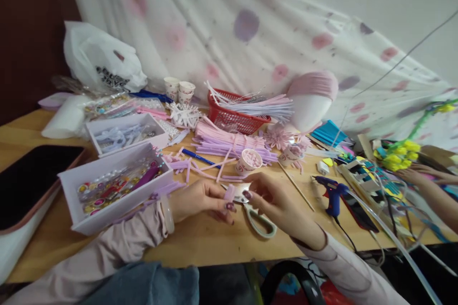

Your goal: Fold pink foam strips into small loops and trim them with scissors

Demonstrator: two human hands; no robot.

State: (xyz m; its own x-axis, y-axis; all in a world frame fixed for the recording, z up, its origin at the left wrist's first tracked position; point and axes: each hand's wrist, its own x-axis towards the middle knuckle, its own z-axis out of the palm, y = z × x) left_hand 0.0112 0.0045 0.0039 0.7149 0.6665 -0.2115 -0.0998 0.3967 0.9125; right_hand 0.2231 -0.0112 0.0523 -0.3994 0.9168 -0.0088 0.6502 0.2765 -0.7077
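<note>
My left hand (205,200) pinches a short lilac piece of pipe cleaner (229,192) between thumb and fingers, above the front of the table. Close on its right, the thumb and fingers of my right hand (274,200) are drawn together. Whatever they hold, if anything, is too small to make out. Scissors (260,225) with pale green handles lie on the wood below both hands, their blades partly hidden. Just behind the hands, a paper cup (246,164) holds small pink pieces. Bundled pink and lilac pipe cleaners (229,138) lie beyond it.
White boxes (118,219) of beads and trims stand at left, near a dark-screened tablet (36,181). A red basket (229,116) of pipe cleaners is at the back. On the right lie a blue glue gun (331,195), cords and a stick (296,186). Another person's arms (429,190) reach in there.
</note>
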